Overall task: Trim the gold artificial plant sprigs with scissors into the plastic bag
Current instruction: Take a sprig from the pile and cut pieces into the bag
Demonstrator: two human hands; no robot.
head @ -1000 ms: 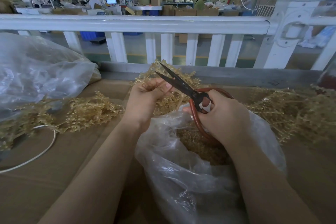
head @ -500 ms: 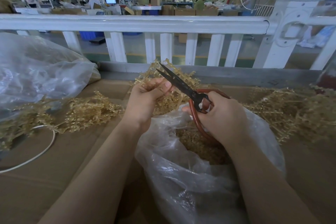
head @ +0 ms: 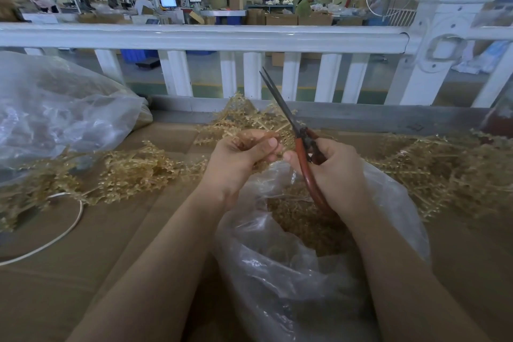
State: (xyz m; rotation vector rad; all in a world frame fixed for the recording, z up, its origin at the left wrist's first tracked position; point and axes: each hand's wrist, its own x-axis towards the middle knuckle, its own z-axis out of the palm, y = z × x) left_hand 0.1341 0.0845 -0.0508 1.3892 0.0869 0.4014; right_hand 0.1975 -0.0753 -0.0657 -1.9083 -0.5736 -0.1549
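My left hand [head: 238,159] pinches a gold sprig [head: 244,116] that fans out behind it, above the mouth of the clear plastic bag [head: 291,272]. My right hand [head: 333,172] grips the red-handled scissors [head: 301,147]. Their dark blades point up and away, nearly closed, just right of the sprig. Cut gold pieces [head: 299,219] lie inside the bag below both hands.
Loose gold sprigs lie in a left pile [head: 125,172] and a right pile [head: 444,175] on the cardboard-covered table [head: 111,258]. A second plastic bag [head: 55,111] sits at far left, a white cord [head: 55,239] below it. A white railing [head: 222,39] borders the far edge.
The scissors have swung from pointing left across the sprig to pointing up, blades closing. My right hand has shifted slightly right; my left hand still holds the sprig.
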